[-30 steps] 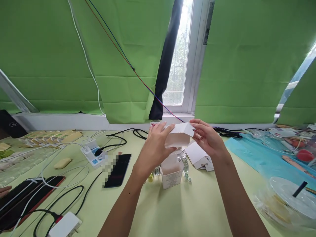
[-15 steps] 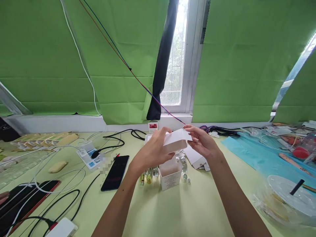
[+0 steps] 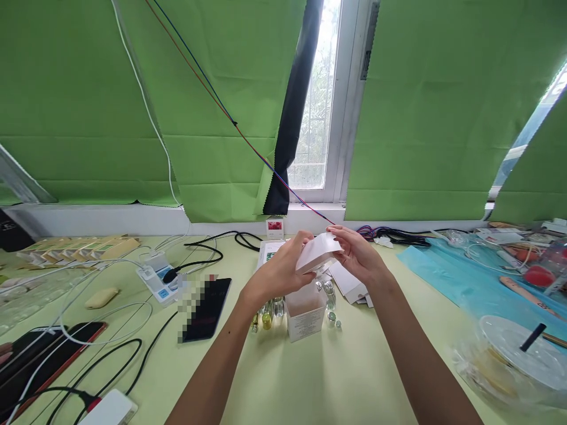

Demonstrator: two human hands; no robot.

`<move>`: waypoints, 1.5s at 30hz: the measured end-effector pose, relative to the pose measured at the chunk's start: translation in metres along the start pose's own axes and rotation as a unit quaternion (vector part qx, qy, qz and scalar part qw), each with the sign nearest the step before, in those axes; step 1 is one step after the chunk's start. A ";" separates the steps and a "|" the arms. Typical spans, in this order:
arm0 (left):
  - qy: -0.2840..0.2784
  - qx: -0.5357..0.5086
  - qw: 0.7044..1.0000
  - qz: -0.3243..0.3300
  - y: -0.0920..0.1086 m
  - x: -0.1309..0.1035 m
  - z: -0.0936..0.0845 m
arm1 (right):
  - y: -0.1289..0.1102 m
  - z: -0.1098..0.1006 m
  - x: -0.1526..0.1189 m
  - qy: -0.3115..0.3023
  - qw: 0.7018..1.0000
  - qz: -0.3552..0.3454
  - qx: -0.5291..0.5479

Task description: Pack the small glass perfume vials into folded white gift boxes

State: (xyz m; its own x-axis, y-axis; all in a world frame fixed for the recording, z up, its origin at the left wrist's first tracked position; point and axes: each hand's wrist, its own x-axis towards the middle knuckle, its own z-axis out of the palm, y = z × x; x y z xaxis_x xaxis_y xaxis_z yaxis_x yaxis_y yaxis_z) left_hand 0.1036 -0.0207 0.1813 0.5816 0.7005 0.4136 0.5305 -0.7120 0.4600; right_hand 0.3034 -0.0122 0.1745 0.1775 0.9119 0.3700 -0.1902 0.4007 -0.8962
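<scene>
Head view: left hand point(image 3: 283, 267) and right hand point(image 3: 359, 254) hold a white box point(image 3: 316, 254).
Open box point(image 3: 306, 324): on the table point(image 3: 345, 378), bottles point(image 3: 266, 321) left and right.

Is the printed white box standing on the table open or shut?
Open: the printed box shows its inside through the uncovered top, just below the left hand.

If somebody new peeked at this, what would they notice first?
Probably the big green curtains hanging across the back, with a bright window showing between them. Next, in the middle, the left hand and right hand hold a small white carton above the table. The blue sheet lying on the right side might catch the eye too.
</scene>
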 end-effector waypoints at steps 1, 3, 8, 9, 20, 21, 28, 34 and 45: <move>-0.002 -0.004 1.000 -0.004 0.001 0.000 -0.001 | 0.000 0.000 0.000 -0.009 1.000 0.017 0.011; -0.006 -0.012 1.000 -0.017 0.002 0.001 -0.002 | -0.002 -0.001 0.000 -0.032 0.994 0.082 0.062; 0.032 -0.032 0.998 -0.048 0.002 0.004 -0.006 | -0.009 -0.003 -0.003 -0.037 0.983 0.147 0.106; 0.046 -0.039 0.997 -0.054 0.001 0.004 -0.007 | -0.010 -0.004 -0.004 -0.045 0.986 0.134 0.084; 0.064 -0.166 0.982 -0.060 0.004 0.004 -0.011 | -0.005 0.004 -0.015 -0.237 0.968 0.077 0.026; 0.057 -0.169 0.982 -0.062 0.003 0.004 -0.011 | -0.006 0.006 -0.016 -0.233 0.969 0.080 0.024; 0.009 -0.173 0.980 -0.093 0.006 0.001 -0.009 | -0.009 0.014 -0.018 -0.192 0.976 0.096 0.021; -0.005 -0.224 0.967 -0.121 0.002 0.001 -0.012 | -0.015 0.013 -0.018 -0.174 0.979 0.108 0.023; -0.055 -0.377 0.916 -0.126 -0.008 0.000 -0.027 | -0.013 0.008 -0.017 -0.181 0.978 0.103 0.022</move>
State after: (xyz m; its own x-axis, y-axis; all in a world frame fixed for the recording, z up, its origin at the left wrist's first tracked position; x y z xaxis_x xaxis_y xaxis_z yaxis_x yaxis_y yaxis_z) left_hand 0.0829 -0.0140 0.1984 0.5793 0.7999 0.1566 0.1035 -0.2628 0.9593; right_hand 0.2949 -0.0325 0.1820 -0.2215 0.9418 0.2528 -0.2278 0.2021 -0.9525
